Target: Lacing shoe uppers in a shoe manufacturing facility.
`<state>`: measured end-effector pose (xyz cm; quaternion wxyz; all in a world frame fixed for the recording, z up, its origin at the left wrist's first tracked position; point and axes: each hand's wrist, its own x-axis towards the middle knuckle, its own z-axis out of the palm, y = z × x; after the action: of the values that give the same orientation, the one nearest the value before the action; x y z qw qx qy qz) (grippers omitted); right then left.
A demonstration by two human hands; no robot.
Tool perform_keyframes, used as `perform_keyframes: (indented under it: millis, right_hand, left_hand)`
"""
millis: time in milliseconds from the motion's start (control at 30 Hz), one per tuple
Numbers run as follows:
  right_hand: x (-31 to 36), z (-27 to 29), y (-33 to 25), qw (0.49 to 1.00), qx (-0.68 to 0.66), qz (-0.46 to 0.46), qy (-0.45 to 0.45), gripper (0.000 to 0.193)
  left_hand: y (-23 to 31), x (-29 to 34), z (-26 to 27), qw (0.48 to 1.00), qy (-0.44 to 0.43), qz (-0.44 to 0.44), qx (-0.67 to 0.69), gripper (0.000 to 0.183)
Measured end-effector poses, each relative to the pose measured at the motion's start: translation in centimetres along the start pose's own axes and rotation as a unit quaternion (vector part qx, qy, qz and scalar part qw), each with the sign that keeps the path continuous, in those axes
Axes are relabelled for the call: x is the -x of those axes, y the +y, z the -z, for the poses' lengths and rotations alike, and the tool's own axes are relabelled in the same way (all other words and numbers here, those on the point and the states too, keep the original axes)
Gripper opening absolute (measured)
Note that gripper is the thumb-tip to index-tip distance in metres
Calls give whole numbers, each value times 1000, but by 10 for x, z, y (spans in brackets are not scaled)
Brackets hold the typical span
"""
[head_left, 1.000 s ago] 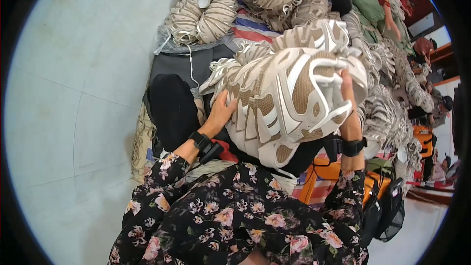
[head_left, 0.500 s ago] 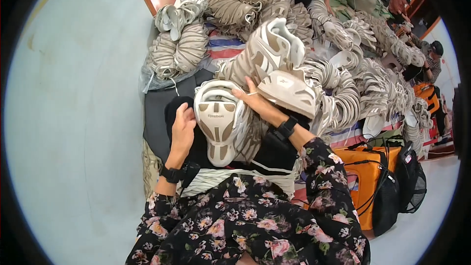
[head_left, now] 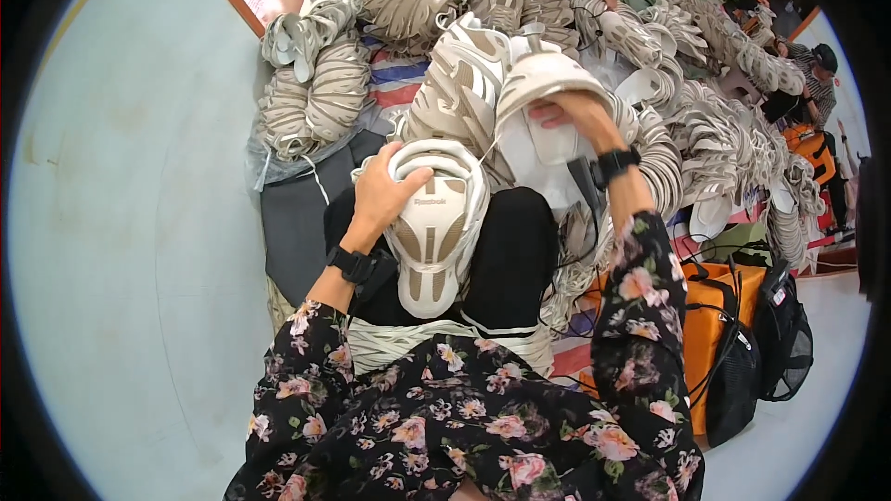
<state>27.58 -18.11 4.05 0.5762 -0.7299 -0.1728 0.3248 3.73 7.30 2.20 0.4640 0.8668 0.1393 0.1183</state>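
My left hand (head_left: 382, 197) rests on a white and beige shoe upper (head_left: 432, 232) that lies on my black-trousered lap, thumb over its top edge. My right hand (head_left: 568, 113) is raised and grips a second white and beige shoe upper (head_left: 538, 83) from beneath, holding it above the lap. A tied bundle of the same uppers (head_left: 459, 97) stands just behind both pieces. Both wrists carry black bands, and both arms wear dark floral sleeves.
Stacks of bundled shoe uppers (head_left: 320, 83) fill the floor ahead and to the right (head_left: 733, 139). An orange and black bag (head_left: 733, 353) stands at my right. Other people (head_left: 817, 70) sit at the far right. Pale floor (head_left: 130, 250) lies to my left.
The big bundle I held up with both hands is now set down behind. One upper has come onto my lap under my left hand; my right hand lifted another upper higher.
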Motion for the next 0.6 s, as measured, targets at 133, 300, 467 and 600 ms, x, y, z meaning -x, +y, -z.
perform_keyframes:
  millis: [133, 300, 467, 600]
  right_hand:
    - [-17, 7, 10, 999, -12, -24, 42, 42]
    - [-8, 11, 20, 994, -54, -91, 22, 38]
    - [-26, 22, 16, 989, -9, -141, -33, 34]
    - [-21, 2, 42, 987, -89, -76, 112, 36]
  left_hand:
    - [9, 1, -7, 997, 6, -4, -71, 66]
    - [6, 6, 5, 999, -33, 8, -11, 64]
    - [-2, 16, 2, 999, -28, -17, 9, 64]
    - [-8, -4, 6, 999, -15, -4, -37, 55]
